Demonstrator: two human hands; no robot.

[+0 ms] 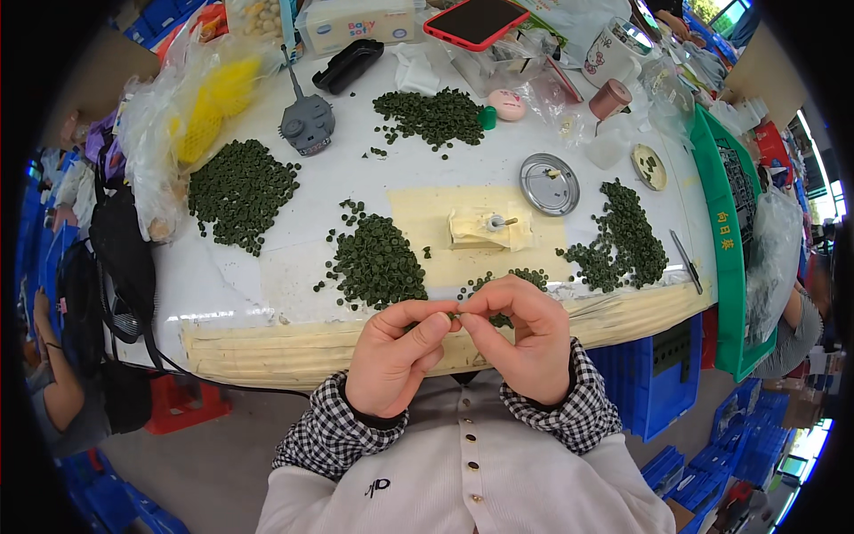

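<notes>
My left hand [391, 360] and my right hand [523, 331] meet at the table's front edge, both in a pinch. Between their fingertips is a small dark green piece [453, 316], mostly covered by the fingers. Just beyond the hands lies a small scatter of dark green round pieces [528, 277]. A larger heap of similar pieces [378, 262] is to the left, and another heap [627, 236] to the right. Straight ahead, a block wrapped in cream tape [471, 230] with a short peg sits on a cream sheet [418, 203].
Farther back are two more green heaps [242, 194] [431, 116], a grey toy tank turret [308, 125], a round metal lid [549, 184] and a red-cased phone [477, 21]. A slim tool [686, 262] lies right, near a green crate [728, 311]. A black bag [123, 245] hangs left.
</notes>
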